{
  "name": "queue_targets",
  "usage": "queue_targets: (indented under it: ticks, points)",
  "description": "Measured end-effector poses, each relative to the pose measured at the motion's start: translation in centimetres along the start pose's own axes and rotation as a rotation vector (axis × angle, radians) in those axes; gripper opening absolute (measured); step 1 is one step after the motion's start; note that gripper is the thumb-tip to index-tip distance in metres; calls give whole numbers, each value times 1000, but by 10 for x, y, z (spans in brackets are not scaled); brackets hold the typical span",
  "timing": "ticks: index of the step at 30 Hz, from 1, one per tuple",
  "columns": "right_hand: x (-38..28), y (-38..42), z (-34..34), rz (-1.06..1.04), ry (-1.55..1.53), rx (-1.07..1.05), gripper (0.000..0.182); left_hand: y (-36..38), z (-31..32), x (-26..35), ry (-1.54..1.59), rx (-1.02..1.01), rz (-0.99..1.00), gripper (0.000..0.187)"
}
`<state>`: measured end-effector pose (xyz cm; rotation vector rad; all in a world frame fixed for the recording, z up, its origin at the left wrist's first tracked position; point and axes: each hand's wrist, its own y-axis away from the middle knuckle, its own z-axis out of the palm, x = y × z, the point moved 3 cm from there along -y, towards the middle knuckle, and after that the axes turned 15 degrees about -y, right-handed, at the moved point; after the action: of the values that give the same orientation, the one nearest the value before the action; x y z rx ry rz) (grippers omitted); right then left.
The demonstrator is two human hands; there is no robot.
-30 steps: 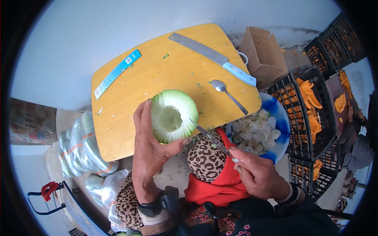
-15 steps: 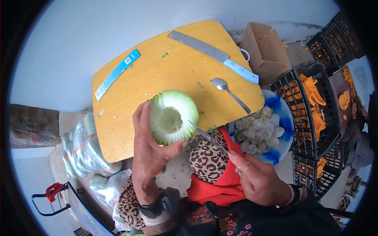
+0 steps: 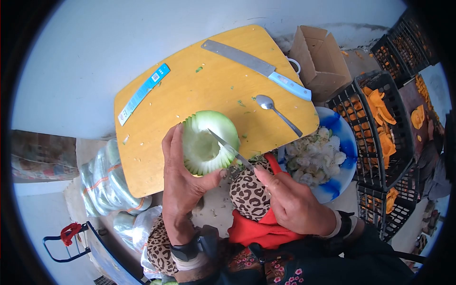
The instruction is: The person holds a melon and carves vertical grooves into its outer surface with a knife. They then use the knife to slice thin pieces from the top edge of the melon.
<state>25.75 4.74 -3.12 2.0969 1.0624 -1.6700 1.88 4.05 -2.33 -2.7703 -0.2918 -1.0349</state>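
A hollowed pale-green winter melon (image 3: 225, 123) sits at the table's near edge, its rim cut into a row of notches along the left and bottom. My left hand (image 3: 183, 178) grips it from the left, fingers behind and thumb along the lower rim. In my right hand (image 3: 294, 202) is a small knife (image 3: 227, 146), held by its handle, its blade lying across the melon's opening with the tip over the pale upper rim. A red cloth (image 3: 256, 230) lies over my lap below the knife.
On the yellow table (image 3: 175, 102) lie a cleaver (image 3: 247, 59), a spoon (image 3: 278, 114) and a blue cardboard sleeve (image 3: 145, 92). A blue-white basin (image 3: 349, 156) of pale scraps stands right, near a black crate (image 3: 380, 171) of orange pieces and a cardboard box (image 3: 316, 61). Wrapped melons (image 3: 107, 183) lie left.
My right hand has moved left and up, bringing the knife blade from the melon's right edge across its opening. My left hand keeps its hold on the melon.
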Motion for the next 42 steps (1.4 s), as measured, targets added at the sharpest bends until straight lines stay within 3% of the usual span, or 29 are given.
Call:
queue_targets:
  ticks: [4, 7, 21, 26, 29, 32, 36, 42]
  points:
    - [6, 1, -2, -79, -36, 35, 67, 1, 0, 2, -56, 2, 20, 109]
    - [1, 4, -6, 59, -26, -16, 57, 0, 4, -1, -35, 16, 60, 108]
    - [24, 26, -14, 35, -312, -23, 59, -1, 3, 3, -47, -4, 78, 106]
    - [37, 38, -26, 343, -813, -92, 59, 0, 3, 0, 43, -6, -2, 106]
    - [36, 48, -34, 506, -955, -88, 59, 0, 1, -1, 44, -13, -6, 108]
    - [34, 54, -43, 492, -770, 51, 57, 1, 1, -1, 10, -19, -1, 109]
    - [28, 45, -38, 278, -38, 262, 51, 3, -1, -1, -47, -21, 10, 111]
    - [24, 26, -20, 123, 32, 246, 56, 10, 1, 3, -220, 7, 3, 114]
